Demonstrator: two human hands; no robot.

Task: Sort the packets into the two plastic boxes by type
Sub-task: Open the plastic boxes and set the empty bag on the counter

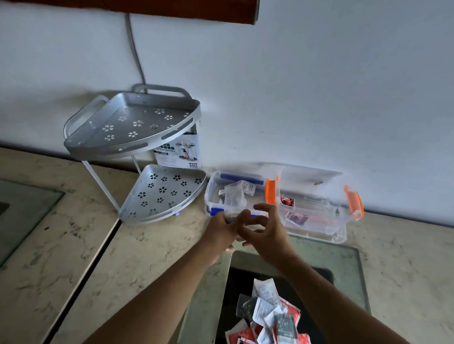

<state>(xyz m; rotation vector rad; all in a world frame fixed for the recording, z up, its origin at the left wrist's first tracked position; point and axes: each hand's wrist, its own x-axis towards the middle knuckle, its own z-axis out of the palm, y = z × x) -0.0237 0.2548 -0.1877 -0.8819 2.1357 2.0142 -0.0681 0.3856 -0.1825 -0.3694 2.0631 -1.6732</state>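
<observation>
Two clear plastic boxes stand open against the wall. The blue-latched box holds clear and white packets, and the orange-latched box to its right holds red packets. My left hand is at the blue box's front edge, pinching a clear packet that stands up over that box. My right hand is right beside it with fingers spread and nothing in them. A mixed pile of red, white and grey packets lies near me on a dark glass panel.
A two-tier silver corner rack with a printed card stands left of the boxes. The marble counter has a seam and a second glass panel at far left. A cable runs down the wall.
</observation>
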